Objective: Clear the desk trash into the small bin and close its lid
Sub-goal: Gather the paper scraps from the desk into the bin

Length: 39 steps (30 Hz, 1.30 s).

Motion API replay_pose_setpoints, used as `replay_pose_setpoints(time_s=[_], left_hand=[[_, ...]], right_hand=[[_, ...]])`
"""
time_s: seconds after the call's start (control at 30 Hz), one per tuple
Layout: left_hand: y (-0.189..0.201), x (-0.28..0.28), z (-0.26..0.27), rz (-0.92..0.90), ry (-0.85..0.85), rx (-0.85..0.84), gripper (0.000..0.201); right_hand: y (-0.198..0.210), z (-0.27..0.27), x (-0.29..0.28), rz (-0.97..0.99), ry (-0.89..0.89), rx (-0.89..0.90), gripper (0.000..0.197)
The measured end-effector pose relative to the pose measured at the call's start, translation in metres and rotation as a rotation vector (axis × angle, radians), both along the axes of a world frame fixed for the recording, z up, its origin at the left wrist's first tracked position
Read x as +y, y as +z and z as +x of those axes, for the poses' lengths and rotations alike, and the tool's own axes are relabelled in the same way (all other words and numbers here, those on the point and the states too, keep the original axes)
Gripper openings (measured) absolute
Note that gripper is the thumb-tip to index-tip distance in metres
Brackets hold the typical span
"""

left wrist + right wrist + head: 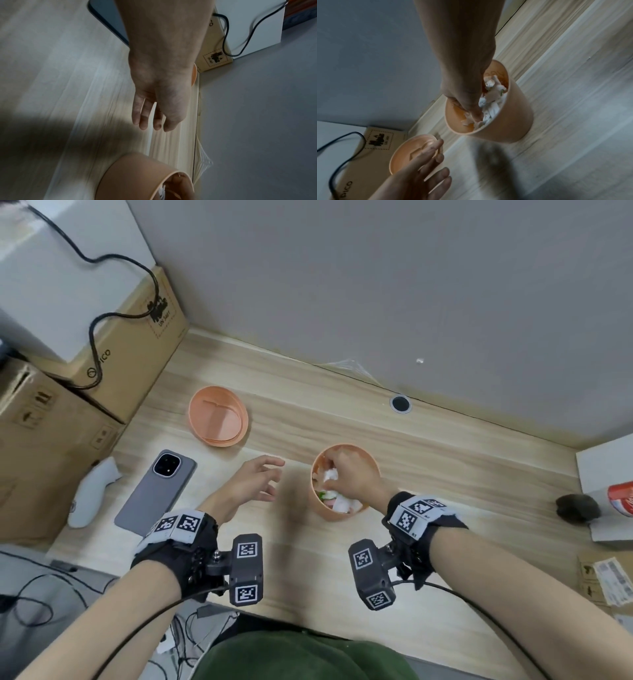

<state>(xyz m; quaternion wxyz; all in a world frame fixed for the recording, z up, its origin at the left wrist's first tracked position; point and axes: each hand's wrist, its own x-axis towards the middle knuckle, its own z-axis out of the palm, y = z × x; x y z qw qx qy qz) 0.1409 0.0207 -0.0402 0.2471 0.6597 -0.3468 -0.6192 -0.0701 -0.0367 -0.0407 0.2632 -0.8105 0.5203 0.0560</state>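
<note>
— How is the right hand (346, 474) placed, and what is held?
— It is lowered into the mouth of the small bin (337, 517), fingers curled down around a crumpled white tissue (330, 475). In the right wrist view the fingertips (476, 115) are seen buried among white paper scraps (491, 108) that fill the bin.

— And the left hand (255, 482)?
— It is held just above the worktop (445, 474) between the bin and a phone (156, 493), fingers loosely spread; nothing is gripped. This is confirmed by the left wrist view, where the fingers (145, 116) hang relaxed over pale wood grain.

— Where is the lid (218, 416)?
— It is lying off the bin, upturned on the worktop, to the rear left and well apart from it. Bin and lid are smooth peach-coloured plastic, both round.

— Can any writing be read?
— "UN 3481" is printed inside a dashed label on a cardboard box (137, 337) at the left; "ico" can be read in the head view, "pico" in the right wrist view. A black cable (92, 337) is draped over the box. A red can (621, 503) at the right edge is seen only in the head view; its lettering cannot be made out.
</note>
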Motion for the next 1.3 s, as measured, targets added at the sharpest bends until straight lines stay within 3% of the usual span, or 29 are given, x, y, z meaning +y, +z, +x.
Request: replay_pose_setpoints(time_s=[0.23,0.33,0.43,0.57,0.67,0.83,0.97,1.1,1.3], left_hand=[[-0.009,0.0,0.006,0.025,0.04,-0.022,0.029],[-0.01,-0.008,0.002,0.028,0.028,-0.02,0.028],[-0.011,-0.017,-0.002,0.025,0.028,-0.017,0.027],[-0.012,-0.027,0.001,0.03,0.129,-0.032,0.017],[-0.019,-0.032,0.011,0.069,0.245,-0.053,0.017],[-0.028,-0.037,0.033,0.127,0.437,-0.085,0.028],[-0.041,-0.044,0.054,0.202,0.637,-0.061,0.057],[-0.048,-0.057,0.066,0.195,0.684,-0.075,0.053],[-0.043,-0.075,0.076,0.202,0.625,-0.146,0.037]], right_hand=[[0.024,-0.009,-0.011,0.155,0.075,-0.12,0.035],[0.051,-0.026,-0.019,0.28,0.029,-0.229,0.03],[0.065,-0.043,-0.023,0.263,-0.109,-0.373,0.014],[0.046,-0.053,-0.023,0.075,-0.332,-0.343,0.013],[0.02,-0.054,-0.02,0.12,-0.443,-0.255,0.028],[0.004,-0.046,-0.019,0.144,-0.415,-0.23,0.022],[0.001,-0.043,-0.016,0.199,-0.414,-0.326,0.016],[0.001,-0.045,-0.018,0.287,-0.44,-0.39,0.016],[-0.002,-0.051,-0.021,0.347,-0.461,-0.406,0.021]])
